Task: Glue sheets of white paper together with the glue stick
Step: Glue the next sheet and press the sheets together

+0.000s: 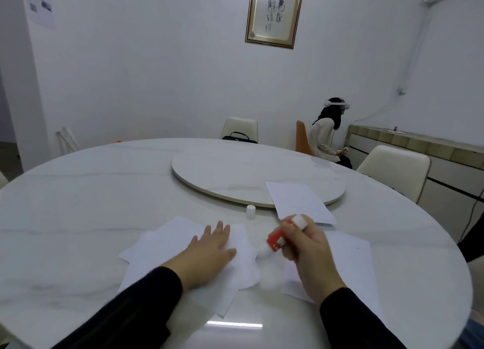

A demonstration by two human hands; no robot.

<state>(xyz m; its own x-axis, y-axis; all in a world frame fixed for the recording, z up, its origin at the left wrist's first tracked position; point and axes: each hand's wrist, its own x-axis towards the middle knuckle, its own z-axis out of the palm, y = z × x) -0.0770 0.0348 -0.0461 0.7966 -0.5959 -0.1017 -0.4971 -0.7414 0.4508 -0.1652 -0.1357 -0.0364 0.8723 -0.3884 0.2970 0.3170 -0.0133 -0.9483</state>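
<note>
Head view of a round white table [78, 191] with a raised turntable [235, 170] at centre frame. Lower centre: the left hand [209, 254] lies flat, fingers spread and slightly apart, palm down on a stack of white sheets [162, 246] that fans toward the lower left. The sheets' right edge, just beside the left thumb, is blurred. Right of it, the right hand [309, 249] is closed in a fist around a red glue stick [276, 240], which is tilted with its lower end pointing down and left toward the blurred edge of the stack; whether the tip touches paper cannot be told. A white end of the stick shows above the knuckles. Under the right wrist lies another sheet [351, 254], and a further sheet [296, 202] rests above it, overlapping the turntable's rim. A small white cap [250, 210] stands upright on the table between the stack and the turntable. Both forearms wear dark sleeves [136, 304]. Upper centre: a framed calligraphy [274, 13] hangs on the wall. Right of centre, a seated person [327, 136] wears a headset, with pale chairs [239, 128] nearby.
</note>
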